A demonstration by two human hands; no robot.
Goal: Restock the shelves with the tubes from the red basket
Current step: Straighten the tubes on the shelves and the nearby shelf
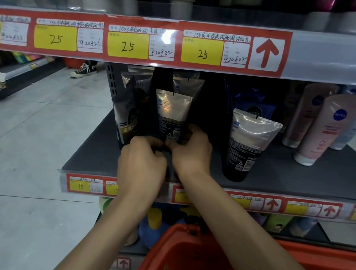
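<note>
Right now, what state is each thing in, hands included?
Middle tube, upright on its cap, gripped at the base by both hands.
Left hand, curled on that tube's base.
Right hand, curled on the same base.
Right tube, upright, free.
Left tube, leaning, free.
Pink tubes, leaning, untouched.
Basket, below the shelf, under the arms.

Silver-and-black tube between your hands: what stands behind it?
Another silver-topped tube stands behind the silver-and-black tube; deeper is too dark. The left hand and right hand cover its base.
</note>
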